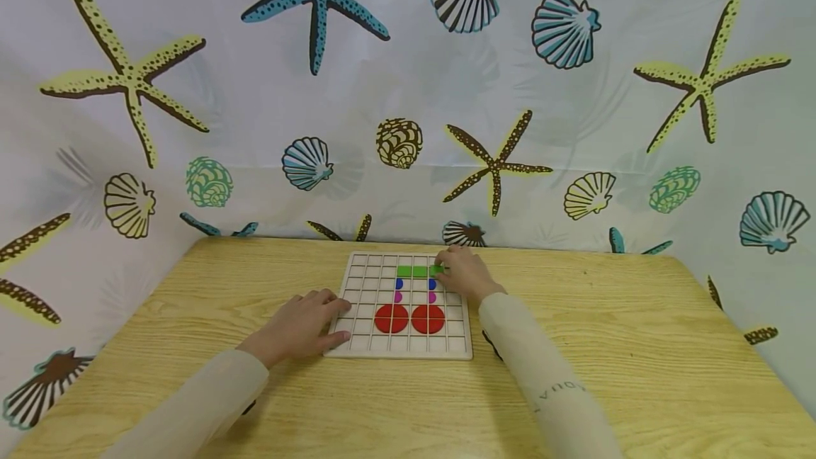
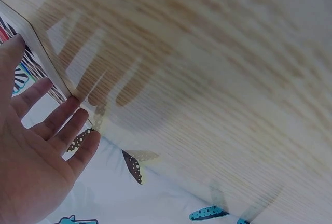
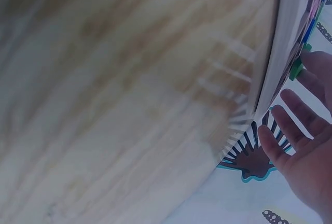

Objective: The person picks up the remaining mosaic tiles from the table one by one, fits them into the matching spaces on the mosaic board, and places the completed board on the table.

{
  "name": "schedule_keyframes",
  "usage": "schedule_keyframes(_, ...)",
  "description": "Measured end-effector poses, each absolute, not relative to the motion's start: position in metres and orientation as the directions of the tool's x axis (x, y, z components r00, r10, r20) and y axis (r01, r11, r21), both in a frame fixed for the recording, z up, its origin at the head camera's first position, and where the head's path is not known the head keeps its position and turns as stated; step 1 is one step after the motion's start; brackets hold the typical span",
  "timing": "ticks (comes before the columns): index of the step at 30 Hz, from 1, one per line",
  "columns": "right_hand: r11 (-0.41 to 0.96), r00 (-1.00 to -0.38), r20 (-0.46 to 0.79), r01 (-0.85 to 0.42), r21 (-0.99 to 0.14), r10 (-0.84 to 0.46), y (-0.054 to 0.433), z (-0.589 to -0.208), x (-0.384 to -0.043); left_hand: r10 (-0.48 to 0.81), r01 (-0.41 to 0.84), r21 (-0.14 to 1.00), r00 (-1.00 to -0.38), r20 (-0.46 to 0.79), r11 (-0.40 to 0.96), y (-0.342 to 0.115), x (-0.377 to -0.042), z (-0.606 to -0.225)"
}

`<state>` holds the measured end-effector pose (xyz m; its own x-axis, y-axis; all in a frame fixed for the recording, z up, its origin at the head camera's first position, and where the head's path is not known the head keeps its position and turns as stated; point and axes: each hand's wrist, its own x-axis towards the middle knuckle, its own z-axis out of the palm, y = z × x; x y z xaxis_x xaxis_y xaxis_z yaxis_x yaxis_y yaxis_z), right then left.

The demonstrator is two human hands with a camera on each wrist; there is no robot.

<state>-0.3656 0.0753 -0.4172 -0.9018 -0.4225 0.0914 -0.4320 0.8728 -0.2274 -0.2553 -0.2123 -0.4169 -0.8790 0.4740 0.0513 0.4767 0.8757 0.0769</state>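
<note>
A white grid board [image 1: 363, 342] lies on the table with coloured flat pieces on it. My left hand [image 1: 302, 324] rests at the board's left edge, fingers extended and thumb on its surface; in the left wrist view the left hand [image 2: 39, 154] has its fingers spread. At the upper right of the board my right hand [image 1: 468, 273] pinches a green piece [image 3: 296, 69] between thumb and index finger, its other fingers spread. Left of it sit green squares [image 1: 412, 271]. Below are blue half-circles [image 1: 399, 283], pink half-circles [image 1: 398, 297] and two red circles [image 1: 428, 319].
The wooden table [image 1: 612, 346] extends to both sides of the board and toward me. Behind it and at the sides hangs a white cloth [image 1: 382, 197] printed with starfish and shells.
</note>
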Motion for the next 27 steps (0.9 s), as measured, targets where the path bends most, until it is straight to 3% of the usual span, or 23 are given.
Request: schedule_keyframes(27,0.875,-0.906,0.087,-0.422,-0.237,-0.414,0.074,-0.419,-0.364,0.479,0.483,0.070,-0.876,0.060,0.873,-0.213,-0.255,-0.417)
